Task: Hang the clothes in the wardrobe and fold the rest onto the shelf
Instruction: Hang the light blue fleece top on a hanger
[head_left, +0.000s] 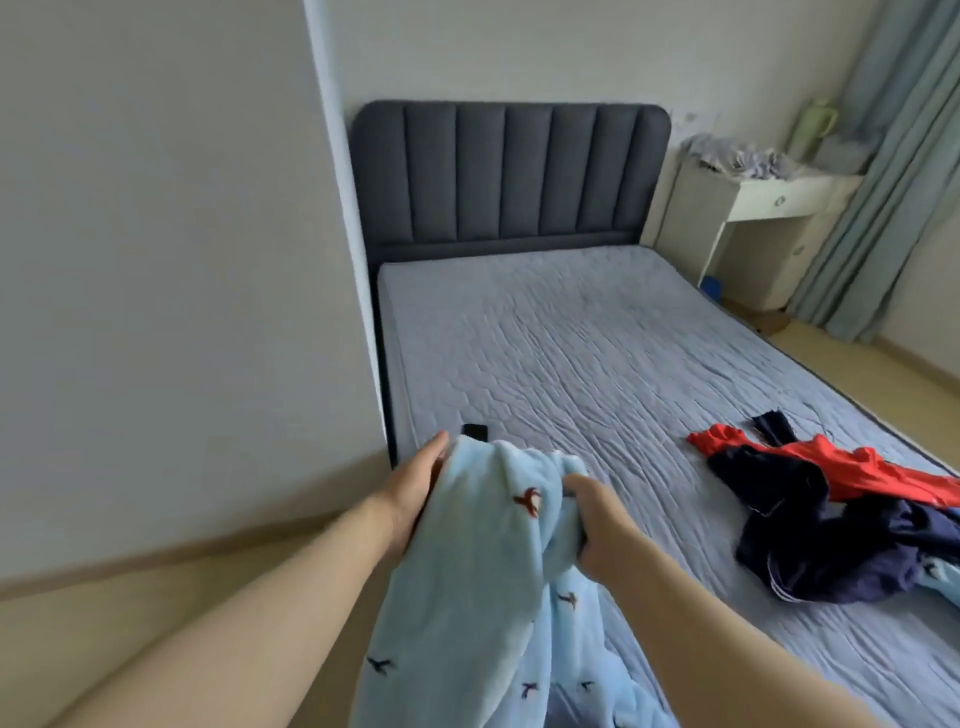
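The right hand (597, 525) is clenched round a bunched fold of a light blue fleece garment (483, 571) printed with small birds, fingers curled into the cloth. The left hand (415, 493) lies along the garment's left edge with its fingers straight. Its thumb is hidden behind the fabric, so whether it pinches or only steadies cannot be told. The garment is held up over the foot corner of the bed (571, 353), on the bed's wall side. Its long axis runs from the hands down and back toward the person, the lower end trailing out of view. It looks still bunched rather than spread, so it probably needs shaking out or laying flat before it is hung or folded. No wardrobe or shelf shows here. Just past the left fingertips a small black object (474, 431) lies on the mattress. Toward the bed's other edge, well apart from the hands and nearer the right one, sits a heap of red and navy clothes (831, 519). At the head of the bed stands the dark padded headboard (509, 171), and beyond its far corner a white bedside desk (753, 218) beside a pale blue curtain (883, 156).
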